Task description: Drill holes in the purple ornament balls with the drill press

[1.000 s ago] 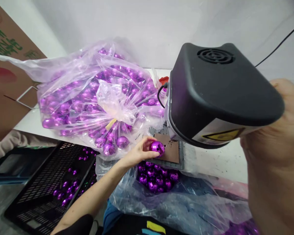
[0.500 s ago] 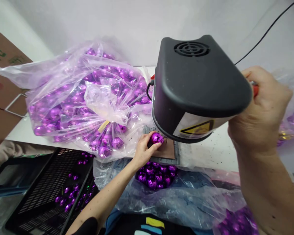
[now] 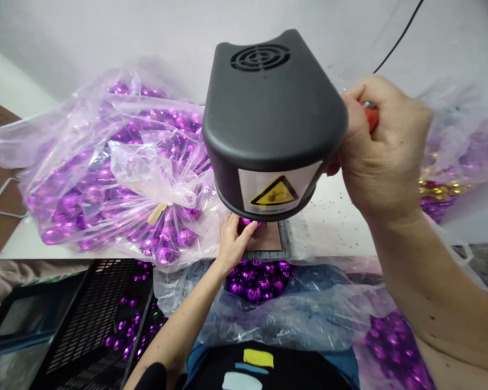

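Note:
A black machine head [image 3: 272, 119] with a round vent and a yellow warning label stands over the work table. My right hand [image 3: 386, 151] is closed around its red handle [image 3: 372, 117] on the right side. Under the front of the machine head, my left hand [image 3: 232, 244] pinches a shiny purple faceted ball [image 3: 248, 221] between thumb and fingers. Most of that ball is hidden by the machine and my fingers. Beneath it lies a brown pad on a grey ruled base plate [image 3: 285, 244]. More purple balls [image 3: 256, 281] lie in clear plastic at my lap.
A big tied clear bag [image 3: 106, 179] of purple balls fills the table's left side. Below it stands a black plastic crate [image 3: 73, 325] with small purple balls. Another bag [image 3: 447, 179] with purple and gold pieces is at right. A cable [image 3: 398, 43] hangs along the wall.
My view has shifted, so the machine and my right hand appear farther left. The ball in my left hand, clearly visible before, is now mostly covered by the machine head. Both grips stay the same.

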{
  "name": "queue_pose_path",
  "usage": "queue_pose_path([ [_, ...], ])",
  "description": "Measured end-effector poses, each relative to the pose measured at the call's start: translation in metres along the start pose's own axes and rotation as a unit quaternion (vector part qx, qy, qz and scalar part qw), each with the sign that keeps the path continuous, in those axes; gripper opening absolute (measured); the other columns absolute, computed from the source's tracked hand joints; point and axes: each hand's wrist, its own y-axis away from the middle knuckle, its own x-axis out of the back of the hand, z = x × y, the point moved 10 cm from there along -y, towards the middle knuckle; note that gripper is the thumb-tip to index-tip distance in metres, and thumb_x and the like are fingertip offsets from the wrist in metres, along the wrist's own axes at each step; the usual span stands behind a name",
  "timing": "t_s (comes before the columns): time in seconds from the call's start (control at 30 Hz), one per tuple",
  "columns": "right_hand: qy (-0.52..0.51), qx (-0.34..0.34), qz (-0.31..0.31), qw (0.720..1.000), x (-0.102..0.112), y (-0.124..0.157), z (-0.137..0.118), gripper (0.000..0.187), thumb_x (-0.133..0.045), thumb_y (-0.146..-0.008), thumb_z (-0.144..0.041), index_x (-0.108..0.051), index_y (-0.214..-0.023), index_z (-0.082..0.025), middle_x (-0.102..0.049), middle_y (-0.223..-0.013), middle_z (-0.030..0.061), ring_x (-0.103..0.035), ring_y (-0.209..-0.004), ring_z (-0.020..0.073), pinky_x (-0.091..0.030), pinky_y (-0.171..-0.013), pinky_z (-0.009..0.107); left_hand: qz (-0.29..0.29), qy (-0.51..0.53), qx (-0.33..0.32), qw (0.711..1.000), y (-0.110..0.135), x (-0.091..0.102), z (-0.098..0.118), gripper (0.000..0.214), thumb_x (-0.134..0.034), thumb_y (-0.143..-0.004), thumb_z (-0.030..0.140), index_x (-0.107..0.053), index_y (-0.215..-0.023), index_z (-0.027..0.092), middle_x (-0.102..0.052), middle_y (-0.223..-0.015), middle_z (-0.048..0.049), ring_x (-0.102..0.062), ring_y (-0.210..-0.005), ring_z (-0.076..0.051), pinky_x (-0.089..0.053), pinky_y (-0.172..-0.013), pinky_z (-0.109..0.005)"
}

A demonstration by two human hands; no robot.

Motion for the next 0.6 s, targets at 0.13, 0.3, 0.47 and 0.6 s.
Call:
queue_pose_path([
  [0.13,-0.008,-0.002,-0.004,1.0,-0.002,0.0,0.0,0.054,-0.049,-0.09,-0.063,-0.052,-0.084,-0.009,-0.041,-0.061,-0.0042,-0.038,-0.059,-0.0006,-0.032,-0.061,0.016,0.003,-0.023,-0.056,0.998,0.005,-0.002,0.011,0.03,-0.064,-0.093,0.041,-0.061,-0.114,0.019,-0.066,-0.104,-0.0063,-0.059,-0.1,-0.023,-0.046,-0.09,-0.036],
  [0.3,0.001,-0.006,-0.007,1.0,-0.001,0.001,0.001,0.052,-0.049,-0.09,-0.064,-0.054,-0.083,-0.012,-0.04,-0.059,-0.0036,-0.037,-0.055,0.0004,-0.029,-0.055,0.018,-0.038,-0.062,-0.116,0.991,0.013,-0.018,0.021,0.042,-0.067,-0.09,0.041,-0.056,-0.123,0.017,-0.062,-0.12,-0.013,-0.056,-0.113,-0.029,-0.046,-0.097,-0.042],
  [0.47,0.016,0.024,0.001,1.0,0.002,0.001,-0.01,0.056,-0.047,-0.089,-0.065,-0.055,-0.08,-0.01,-0.035,-0.06,-0.0032,-0.031,-0.056,-0.0032,-0.021,-0.053,0.014,-0.05,-0.022,-0.095,0.994,0.01,-0.02,0.013,0.049,-0.067,-0.09,0.045,-0.054,-0.13,0.019,-0.062,-0.126,-0.0131,-0.057,-0.118,-0.03,-0.043,-0.105,-0.047],
  [0.6,0.031,0.017,0.023,0.999,0.007,0.001,-0.009,0.054,-0.051,-0.089,-0.061,-0.057,-0.079,-0.009,-0.038,-0.066,-0.0018,-0.032,-0.063,-0.0032,-0.022,-0.058,0.013,-0.097,0.014,-0.055,0.994,0.009,-0.026,0.004,0.044,-0.065,-0.092,0.045,-0.059,-0.127,0.02,-0.066,-0.124,-0.0119,-0.057,-0.122,-0.03,-0.037,-0.113,-0.052],
])
